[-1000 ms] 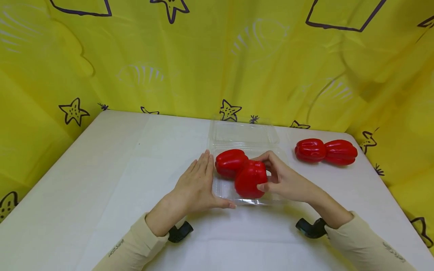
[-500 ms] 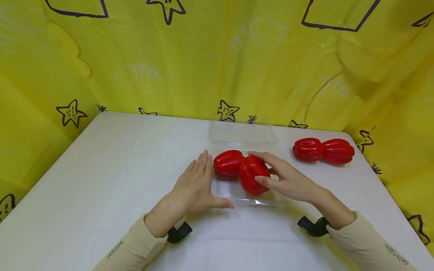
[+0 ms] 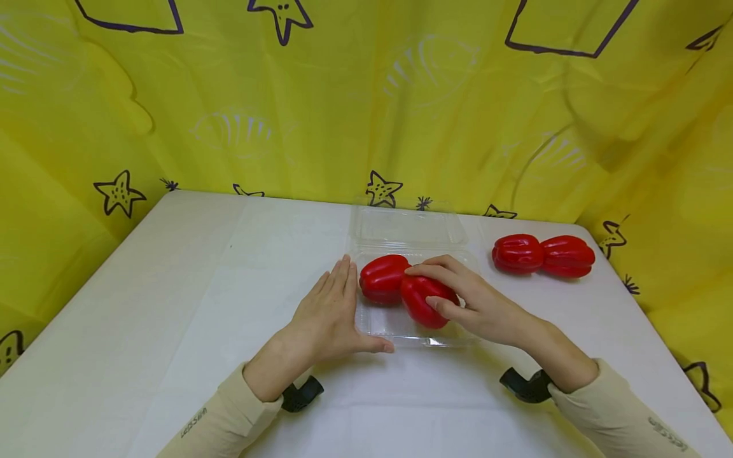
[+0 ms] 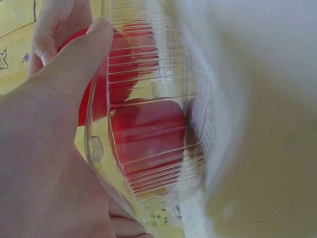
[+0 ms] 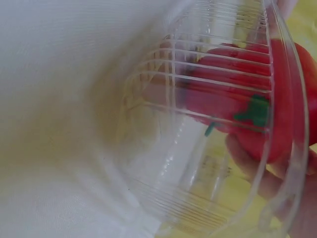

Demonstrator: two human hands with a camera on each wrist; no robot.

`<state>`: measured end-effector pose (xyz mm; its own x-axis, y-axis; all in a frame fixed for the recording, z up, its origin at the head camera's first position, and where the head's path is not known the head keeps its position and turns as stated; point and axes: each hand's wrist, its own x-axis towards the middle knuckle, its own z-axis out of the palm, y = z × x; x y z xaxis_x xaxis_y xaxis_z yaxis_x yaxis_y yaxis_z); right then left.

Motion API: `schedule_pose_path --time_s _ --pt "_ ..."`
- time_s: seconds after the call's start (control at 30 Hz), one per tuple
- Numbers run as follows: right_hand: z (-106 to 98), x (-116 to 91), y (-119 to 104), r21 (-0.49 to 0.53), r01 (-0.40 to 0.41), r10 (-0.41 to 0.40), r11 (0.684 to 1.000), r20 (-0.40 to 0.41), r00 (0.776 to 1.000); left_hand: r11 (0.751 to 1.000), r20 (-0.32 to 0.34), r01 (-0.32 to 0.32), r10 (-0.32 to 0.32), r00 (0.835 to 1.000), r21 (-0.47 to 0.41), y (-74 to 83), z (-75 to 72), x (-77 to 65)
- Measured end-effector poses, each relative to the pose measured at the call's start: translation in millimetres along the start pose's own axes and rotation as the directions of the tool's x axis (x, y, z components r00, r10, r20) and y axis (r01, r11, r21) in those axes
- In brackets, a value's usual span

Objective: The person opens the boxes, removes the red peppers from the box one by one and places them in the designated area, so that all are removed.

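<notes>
My right hand [image 3: 483,305] grips a red bell pepper [image 3: 422,302] with thumb and fingers, holding it tilted over the right part of a clear plastic clamshell container [image 3: 380,326]. Through the ribbed wall in the right wrist view, a green stem [image 5: 255,111] shows on a pepper. A second bell pepper [image 3: 382,280] lies inside at the left, against or just beside the held one. My left hand [image 3: 326,318] rests along the container's left rim, fingers straight, thumb [image 4: 79,57] spread along the front edge.
The container's lid [image 3: 408,226] lies folded back toward the yellow curtain [image 3: 321,127]. Two more red bell peppers [image 3: 518,253] lie end to end on the white table [image 3: 172,286] at the right. Black wrist mounts [image 3: 303,394] sit below both forearms.
The held pepper has turned from upright to tilted, and my right fingers have shifted over its top. My left hand has stayed at the rim.
</notes>
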<state>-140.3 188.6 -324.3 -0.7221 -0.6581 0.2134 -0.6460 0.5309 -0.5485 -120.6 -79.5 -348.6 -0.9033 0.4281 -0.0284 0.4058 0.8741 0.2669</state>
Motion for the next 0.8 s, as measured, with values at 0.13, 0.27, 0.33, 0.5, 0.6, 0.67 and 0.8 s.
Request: schedule_pose_path --time_s 0.13,0.27,0.33,0.5,0.6,0.67,0.8 --pt "2.0 1.6 -2.2 -0.038 0.020 -0.021 0.999 -0.011 1.000 1.000 0.002 -0.001 0.001 1.000 -0.010 0.1 0.0 0.4" --pt "2.9 2.7 -5.6 -0.067 0.000 0.000 0.998 0.008 1.000 1.000 -0.005 -0.002 0.002 1.000 -0.012 0.0 0.0 0.3" --pt "3.3 2.8 -6.9 -0.081 -0.026 0.027 0.996 0.020 0.999 1.000 -0.002 0.001 -0.002 1.000 -0.009 -0.3 0.2 0.4" --pt "4.0 1.1 -8.0 -0.155 -0.043 0.049 0.987 0.039 0.998 1.000 0.009 0.008 -0.008 1.000 -0.011 -0.5 0.5 0.8" --pt "2.5 -0.1 -8.4 -0.224 -0.003 0.011 0.975 0.037 0.999 1.000 0.002 0.003 -0.002 1.000 -0.012 -0.3 0.6 0.7" --pt "0.8 -0.6 -8.2 -0.265 0.030 -0.022 0.964 0.034 0.999 1.000 0.002 0.003 -0.003 1.000 -0.007 -0.2 0.5 0.9" --pt "-2.6 -1.9 -7.2 -0.328 0.096 -0.088 0.940 0.038 0.995 1.000 0.004 0.008 -0.008 1.000 -0.009 -0.2 0.3 0.8"
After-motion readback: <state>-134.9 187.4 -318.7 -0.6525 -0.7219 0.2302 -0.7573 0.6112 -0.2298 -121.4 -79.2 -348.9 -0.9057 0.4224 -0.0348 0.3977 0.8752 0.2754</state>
